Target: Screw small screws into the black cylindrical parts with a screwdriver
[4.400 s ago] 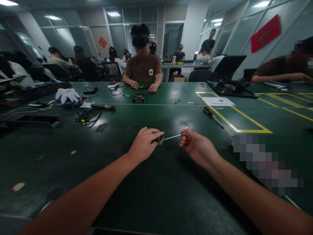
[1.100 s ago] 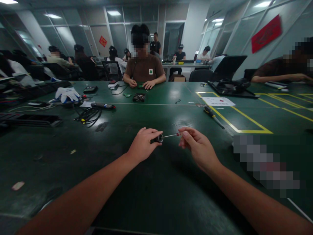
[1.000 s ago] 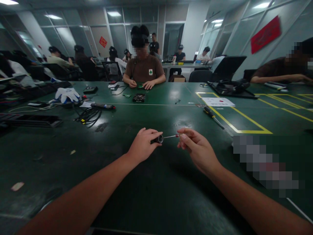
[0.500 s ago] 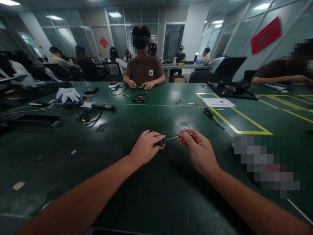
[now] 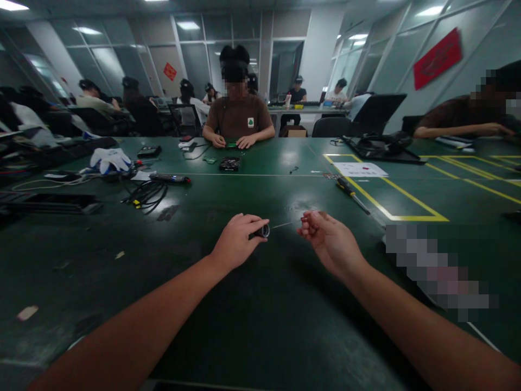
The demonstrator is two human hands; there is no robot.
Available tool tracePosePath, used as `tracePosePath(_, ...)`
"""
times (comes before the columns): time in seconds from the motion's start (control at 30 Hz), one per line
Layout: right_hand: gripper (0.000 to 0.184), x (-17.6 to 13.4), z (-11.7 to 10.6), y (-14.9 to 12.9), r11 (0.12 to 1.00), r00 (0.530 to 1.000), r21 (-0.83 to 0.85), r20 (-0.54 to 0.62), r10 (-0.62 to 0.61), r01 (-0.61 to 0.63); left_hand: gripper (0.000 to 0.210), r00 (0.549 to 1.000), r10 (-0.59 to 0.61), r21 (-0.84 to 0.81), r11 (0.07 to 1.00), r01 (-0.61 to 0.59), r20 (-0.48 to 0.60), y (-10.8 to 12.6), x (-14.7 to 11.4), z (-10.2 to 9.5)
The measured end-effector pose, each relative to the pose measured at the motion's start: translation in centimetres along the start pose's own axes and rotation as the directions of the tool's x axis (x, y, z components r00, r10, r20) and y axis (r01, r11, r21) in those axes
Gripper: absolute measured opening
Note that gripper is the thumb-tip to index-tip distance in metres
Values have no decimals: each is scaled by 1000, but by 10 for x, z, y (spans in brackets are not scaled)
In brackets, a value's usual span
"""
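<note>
Green tabletop (image 5: pixel 228 309): stretching across the view, dark and glossy, reflecting light in pale patches.
Black cylinder (image 5: pixel 264 231): lying crosswise in the left hand (image 5: pixel 235 240), its ringed end facing right and poking out between thumb and fingertips; the fingers are hiding the rest. Whether it is touching the tabletop, I cannot tell.
Left grip: thumb and fingers are pinching the cylinder.
Slim screwdriver (image 5: pixel 286 224): its thin metal shaft is pointing left at the ringed end, the tip ending just beside it; whether the two are touching is too fine to make out.
Right grip: the right hand (image 5: pixel 331 239) is grasping the slim screwdriver at its reddish handle, the fingertips covering most of that.
Right of the hands: a black-and-yellow screwdriver (image 5: pixel 352 194) is lying aslant, near yellow tape (image 5: pixel 419 219) and a white sheet (image 5: pixel 360 169).
Left of the hands: a black cable (image 5: pixel 150 195) is lying in loops, with white gloves (image 5: pixel 109 159) resting farther off.
Across: a person in a brown shirt (image 5: pixel 238 117) is leaning over a green circuit board (image 5: pixel 232 145); a black device (image 5: pixel 230 163) is sitting just in front of it.
Room: others are sitting at a far table (image 5: pixel 313 109), while glass partitions (image 5: pixel 195 61) are lining the back and a red poster (image 5: pixel 438 58) is hanging at right.
</note>
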State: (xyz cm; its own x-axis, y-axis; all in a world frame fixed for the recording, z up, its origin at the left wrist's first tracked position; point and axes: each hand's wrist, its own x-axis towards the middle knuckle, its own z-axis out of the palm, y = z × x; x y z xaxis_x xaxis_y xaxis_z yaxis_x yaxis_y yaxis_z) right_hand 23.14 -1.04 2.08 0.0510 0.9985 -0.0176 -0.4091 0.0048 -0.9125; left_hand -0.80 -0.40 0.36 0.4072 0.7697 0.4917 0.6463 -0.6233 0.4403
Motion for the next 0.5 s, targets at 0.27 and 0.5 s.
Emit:
tracePosePath(0.27,32,-7,6,10,976,991,-176,46,-125,132,45,1000,-25,-10,1000,25,4,2,-1,0)
tracePosePath(0.5,31,-7,2,11,953,981,-245,117,-154,179,45,999,-44,-1,999,44,6,2,-1,0)
